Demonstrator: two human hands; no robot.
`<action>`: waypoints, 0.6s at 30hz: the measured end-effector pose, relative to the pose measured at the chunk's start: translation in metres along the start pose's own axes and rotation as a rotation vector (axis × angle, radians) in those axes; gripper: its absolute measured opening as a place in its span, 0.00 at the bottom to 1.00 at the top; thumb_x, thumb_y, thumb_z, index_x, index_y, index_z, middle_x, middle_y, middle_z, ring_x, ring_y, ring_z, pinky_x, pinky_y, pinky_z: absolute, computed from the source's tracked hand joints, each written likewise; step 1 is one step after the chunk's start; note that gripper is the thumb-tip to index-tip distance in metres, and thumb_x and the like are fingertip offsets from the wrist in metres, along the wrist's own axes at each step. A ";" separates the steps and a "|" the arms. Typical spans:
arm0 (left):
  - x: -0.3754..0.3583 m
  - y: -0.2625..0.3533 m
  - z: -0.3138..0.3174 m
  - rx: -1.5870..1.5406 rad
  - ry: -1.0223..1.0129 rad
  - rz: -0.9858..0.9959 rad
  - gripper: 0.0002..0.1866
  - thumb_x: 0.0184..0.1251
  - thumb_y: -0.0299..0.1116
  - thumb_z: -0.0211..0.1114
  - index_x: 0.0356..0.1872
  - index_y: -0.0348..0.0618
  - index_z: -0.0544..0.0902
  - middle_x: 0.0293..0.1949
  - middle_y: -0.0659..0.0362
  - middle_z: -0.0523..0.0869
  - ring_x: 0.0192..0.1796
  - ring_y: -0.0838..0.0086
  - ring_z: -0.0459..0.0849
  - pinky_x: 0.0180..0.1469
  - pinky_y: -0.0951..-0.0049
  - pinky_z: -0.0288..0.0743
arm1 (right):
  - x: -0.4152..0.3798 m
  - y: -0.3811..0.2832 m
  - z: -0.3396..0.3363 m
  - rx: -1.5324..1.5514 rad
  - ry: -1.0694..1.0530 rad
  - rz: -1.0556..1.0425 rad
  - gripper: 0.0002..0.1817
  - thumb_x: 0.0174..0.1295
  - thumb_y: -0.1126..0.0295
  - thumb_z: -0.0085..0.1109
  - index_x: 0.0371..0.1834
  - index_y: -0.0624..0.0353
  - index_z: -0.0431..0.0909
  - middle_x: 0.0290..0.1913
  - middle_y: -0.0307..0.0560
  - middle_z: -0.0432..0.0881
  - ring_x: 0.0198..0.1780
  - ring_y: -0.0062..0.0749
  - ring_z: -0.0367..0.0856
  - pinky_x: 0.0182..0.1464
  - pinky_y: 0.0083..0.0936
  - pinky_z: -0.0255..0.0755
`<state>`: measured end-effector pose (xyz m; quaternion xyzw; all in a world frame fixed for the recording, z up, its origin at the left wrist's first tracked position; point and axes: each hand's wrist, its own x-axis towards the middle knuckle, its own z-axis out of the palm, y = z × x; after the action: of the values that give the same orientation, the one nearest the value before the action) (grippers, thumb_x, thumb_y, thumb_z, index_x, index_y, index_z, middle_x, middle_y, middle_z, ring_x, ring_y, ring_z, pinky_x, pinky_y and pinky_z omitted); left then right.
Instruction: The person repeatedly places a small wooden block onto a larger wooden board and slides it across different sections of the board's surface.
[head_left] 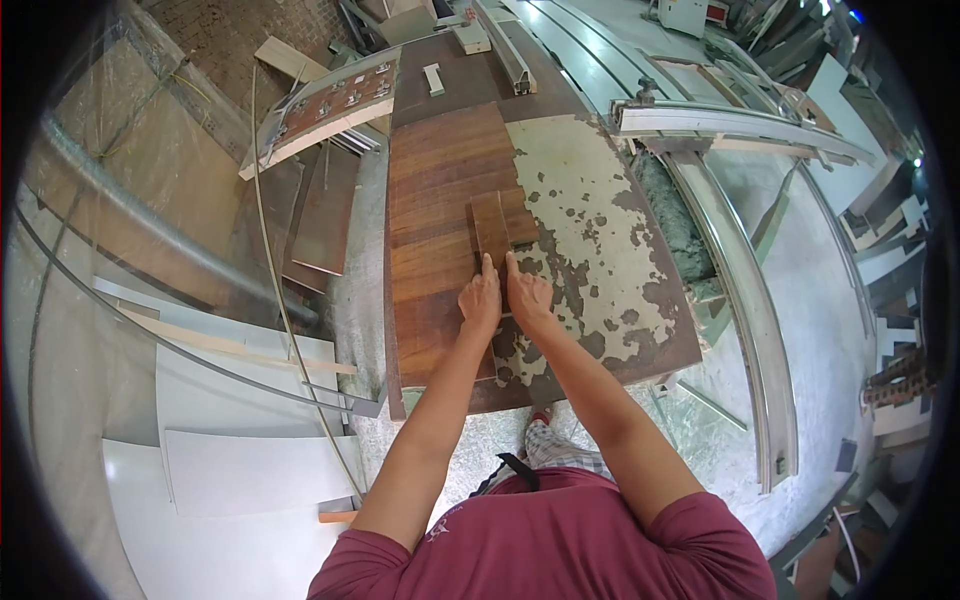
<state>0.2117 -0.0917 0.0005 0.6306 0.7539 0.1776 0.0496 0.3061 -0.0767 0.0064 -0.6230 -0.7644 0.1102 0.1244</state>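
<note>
A short, narrow wooden board (pixel 490 225) lies lengthwise away from me, on top of reddish-brown wood planks (pixel 435 235) that cover the left part of the worktable. My left hand (pixel 482 298) holds this board's near end along the left edge, index finger stretched forward. On the opposite edge, my right hand (pixel 529 294) grips it the same way, its index finger pointing ahead. The lower fingers of both hands are curled and partly hidden. Beside the right hand, the worktable's surface (pixel 570 170) shows pale, patchy, peeling coating over dark brown.
A metal rail (pixel 735 125) and a long sliding beam (pixel 740 300) stand to the right. At the table's far end lies an aluminium profile (pixel 505 50). White panels (pixel 240 470) lean at the lower left, near a thin upright rod (pixel 275 260). A hardware-covered board (pixel 335 100) sits beyond.
</note>
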 end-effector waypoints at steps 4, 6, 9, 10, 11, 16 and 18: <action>-0.038 0.008 -0.005 -0.037 -0.016 0.028 0.21 0.65 0.37 0.46 0.58 0.43 0.65 0.27 0.48 0.81 0.29 0.54 0.81 0.30 0.57 0.73 | -0.041 0.011 -0.011 0.025 -0.031 0.014 0.28 0.57 0.73 0.43 0.63 0.48 0.55 0.27 0.53 0.81 0.30 0.44 0.81 0.30 0.34 0.73; -0.053 0.011 -0.006 -0.061 -0.013 0.044 0.21 0.65 0.37 0.47 0.58 0.43 0.65 0.26 0.48 0.81 0.29 0.54 0.81 0.30 0.57 0.74 | -0.055 0.016 -0.013 -0.015 -0.057 0.011 0.28 0.57 0.73 0.41 0.64 0.47 0.54 0.26 0.53 0.80 0.29 0.44 0.81 0.30 0.35 0.73; -0.068 0.017 -0.013 -0.086 -0.034 0.048 0.22 0.65 0.37 0.47 0.58 0.42 0.64 0.26 0.48 0.81 0.29 0.55 0.81 0.30 0.58 0.74 | -0.070 0.020 -0.016 0.021 -0.063 0.039 0.28 0.58 0.73 0.40 0.64 0.46 0.53 0.25 0.53 0.80 0.29 0.45 0.81 0.30 0.35 0.73; -0.071 0.020 -0.015 -0.090 -0.062 0.044 0.22 0.65 0.37 0.47 0.58 0.41 0.63 0.26 0.47 0.81 0.30 0.56 0.81 0.30 0.59 0.74 | -0.073 0.023 -0.016 0.018 -0.064 0.040 0.28 0.58 0.73 0.40 0.64 0.46 0.53 0.25 0.53 0.80 0.29 0.45 0.81 0.30 0.35 0.73; -0.072 0.021 -0.014 -0.092 -0.065 0.044 0.22 0.65 0.37 0.47 0.58 0.41 0.63 0.26 0.47 0.81 0.30 0.56 0.81 0.30 0.59 0.74 | -0.076 0.025 -0.015 0.033 -0.046 0.032 0.28 0.58 0.73 0.40 0.64 0.45 0.53 0.25 0.53 0.80 0.29 0.45 0.81 0.30 0.36 0.72; -0.069 0.020 -0.011 -0.121 -0.055 0.038 0.22 0.65 0.38 0.47 0.59 0.43 0.63 0.27 0.47 0.81 0.30 0.55 0.81 0.30 0.58 0.74 | -0.075 0.021 -0.028 0.030 -0.060 0.059 0.27 0.59 0.71 0.39 0.64 0.43 0.53 0.25 0.54 0.80 0.28 0.46 0.81 0.29 0.37 0.72; -0.060 0.020 -0.012 -0.117 -0.066 0.038 0.22 0.65 0.37 0.46 0.59 0.43 0.63 0.27 0.47 0.81 0.30 0.55 0.81 0.31 0.58 0.74 | -0.067 0.016 -0.037 0.013 -0.158 0.114 0.30 0.57 0.75 0.42 0.65 0.46 0.52 0.29 0.53 0.81 0.33 0.43 0.81 0.33 0.33 0.74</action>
<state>0.2386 -0.1492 0.0090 0.6464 0.7281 0.2011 0.1078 0.3461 -0.1392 0.0327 -0.6540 -0.7343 0.1711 0.0612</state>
